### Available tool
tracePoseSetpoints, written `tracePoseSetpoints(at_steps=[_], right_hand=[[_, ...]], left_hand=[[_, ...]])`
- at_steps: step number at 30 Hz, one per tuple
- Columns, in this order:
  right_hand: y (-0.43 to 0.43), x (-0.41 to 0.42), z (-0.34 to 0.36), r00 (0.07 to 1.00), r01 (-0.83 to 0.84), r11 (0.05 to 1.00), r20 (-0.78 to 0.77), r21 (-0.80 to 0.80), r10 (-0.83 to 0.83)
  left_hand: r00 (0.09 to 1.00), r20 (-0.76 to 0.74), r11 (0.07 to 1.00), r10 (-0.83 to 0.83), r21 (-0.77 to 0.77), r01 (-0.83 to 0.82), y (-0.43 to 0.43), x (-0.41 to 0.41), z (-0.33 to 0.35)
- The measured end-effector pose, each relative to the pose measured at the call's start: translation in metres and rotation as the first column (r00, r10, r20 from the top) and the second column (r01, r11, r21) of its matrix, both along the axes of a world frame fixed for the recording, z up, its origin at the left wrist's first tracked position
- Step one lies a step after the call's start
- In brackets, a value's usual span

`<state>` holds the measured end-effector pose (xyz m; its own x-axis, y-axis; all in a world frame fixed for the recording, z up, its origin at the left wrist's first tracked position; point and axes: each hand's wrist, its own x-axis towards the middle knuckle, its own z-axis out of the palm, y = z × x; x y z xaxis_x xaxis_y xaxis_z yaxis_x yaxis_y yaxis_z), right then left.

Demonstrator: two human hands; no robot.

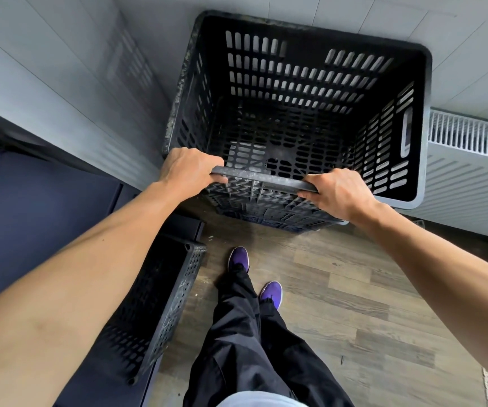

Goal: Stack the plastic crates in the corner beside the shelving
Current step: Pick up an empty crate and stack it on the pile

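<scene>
- Left hand (188, 168) and right hand (338, 192) both clamp the near rim of the black crate (295, 98), fingers curled over the rim.
- The crate sits in the wall corner.

Top crate (295, 92) in wall corner, sitting on another crate (266, 212) below it. Radiator (472, 160) just right of top crate, against the wall. L hand (191, 170) on near rim of top crate, toward its left end; R hand (339, 192) on same rim, toward right end. Third crate (160, 306) near-left of top crate, on floor (354, 304), beside dark unit (31, 215) further left. Feet (254, 274) in front of top crate.
</scene>
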<state>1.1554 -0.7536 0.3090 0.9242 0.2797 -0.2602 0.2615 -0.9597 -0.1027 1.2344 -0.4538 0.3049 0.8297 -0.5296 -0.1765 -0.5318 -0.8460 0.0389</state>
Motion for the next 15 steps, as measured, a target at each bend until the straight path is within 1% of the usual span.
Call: tracePoseSetpoints(at_steps=[4,10,15], right_hand=[[0.0027,-0.0026,-0.0003,1.000,-0.022,1.000,-0.017,-0.001,0.022],[-0.0031,0.0033,0.0003,0.998,-0.054,0.998,-0.032,-0.026,0.053],[-0.0004,0.0009,-0.0015,1.000,-0.021,1.000,-0.021,-0.012,0.021]], left_hand=[[0.999,0.020,0.999,-0.039,-0.004,0.039,0.0058,0.0060,-0.0019],[0.999,0.031,0.999,-0.021,-0.029,0.022,0.0011,0.0043,0.0012],[1.000,0.007,0.999,-0.023,0.025,0.023,0.0015,0.0071,-0.0013]])
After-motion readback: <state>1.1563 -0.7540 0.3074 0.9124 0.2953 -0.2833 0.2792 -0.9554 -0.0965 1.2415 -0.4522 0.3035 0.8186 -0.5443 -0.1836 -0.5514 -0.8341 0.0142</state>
